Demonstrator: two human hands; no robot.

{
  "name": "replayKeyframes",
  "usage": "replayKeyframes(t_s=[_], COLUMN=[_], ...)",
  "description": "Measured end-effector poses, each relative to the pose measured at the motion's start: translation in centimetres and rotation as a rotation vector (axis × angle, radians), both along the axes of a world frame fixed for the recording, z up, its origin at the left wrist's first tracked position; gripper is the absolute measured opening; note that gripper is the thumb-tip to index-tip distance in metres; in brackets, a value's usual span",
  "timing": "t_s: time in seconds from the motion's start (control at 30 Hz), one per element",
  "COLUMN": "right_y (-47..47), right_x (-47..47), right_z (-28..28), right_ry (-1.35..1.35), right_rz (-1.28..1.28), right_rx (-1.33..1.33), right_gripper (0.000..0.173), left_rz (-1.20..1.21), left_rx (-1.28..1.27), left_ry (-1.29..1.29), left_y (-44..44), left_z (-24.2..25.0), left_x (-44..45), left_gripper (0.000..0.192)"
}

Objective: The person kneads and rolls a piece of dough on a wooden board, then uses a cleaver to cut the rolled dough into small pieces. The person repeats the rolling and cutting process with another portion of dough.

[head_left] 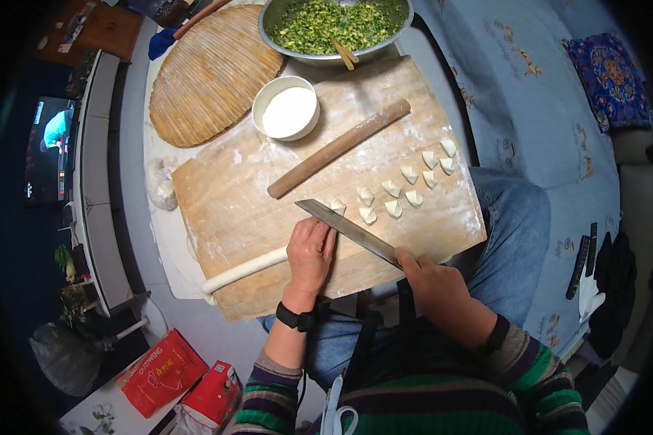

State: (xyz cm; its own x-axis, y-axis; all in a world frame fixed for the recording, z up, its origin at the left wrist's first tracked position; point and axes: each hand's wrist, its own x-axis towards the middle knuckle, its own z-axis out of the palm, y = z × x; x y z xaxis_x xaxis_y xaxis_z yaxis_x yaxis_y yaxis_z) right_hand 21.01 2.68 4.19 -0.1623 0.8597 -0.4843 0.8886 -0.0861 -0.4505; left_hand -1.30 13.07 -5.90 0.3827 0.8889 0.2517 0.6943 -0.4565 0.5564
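My left hand (311,253) is closed over the near end of a long dough rope (250,270), which runs left past the edge of the wooden board (223,201). In my right hand (435,285) is the handle of a kitchen knife (353,232), its blade slanting up and left beside my left fingertips. Whether the blade touches the dough is hidden. Several cut dough pieces (394,209) lie in two rough rows to the right of the blade. One more piece (337,206) sits just behind the blade. A wooden rolling pin (340,148) rests diagonally beyond them.
A white bowl of flour (289,113) stands at the board's far side. Behind it are a round woven tray (212,76) and a metal basin (408,24) of chopped green filling with chopsticks (344,53). A plastic-wrapped lump (163,187) lies left of the board. A sofa (522,109) is at right.
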Motion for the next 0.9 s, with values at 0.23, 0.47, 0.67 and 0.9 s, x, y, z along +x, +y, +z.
replayKeyframes(t_s=[0.23,0.47,0.67,0.9], right_y=[-2.5,-4.6,-5.0,-2.4], right_x=[1.7,2.1,1.6,-1.1], right_z=[0.5,1.6,1.6,-1.3], right_ry=[0.045,0.05,0.034,0.025], right_rz=[0.018,0.027,0.014,0.02], right_rx=[0.138,0.116,0.142,0.208], right_gripper=[0.061,0.061,0.057,0.05], left_rz=[0.105,0.032,0.011,-0.108], left_rx=[0.052,0.082,0.103,0.076], left_ry=[0.062,0.081,0.06,0.069], left_y=[-1.5,-3.7,-3.6,-3.2], left_z=[0.5,0.4,0.6,1.2], left_x=[-1.0,-0.4,0.2,-0.3], left_gripper=[0.017,0.018,0.018,0.025])
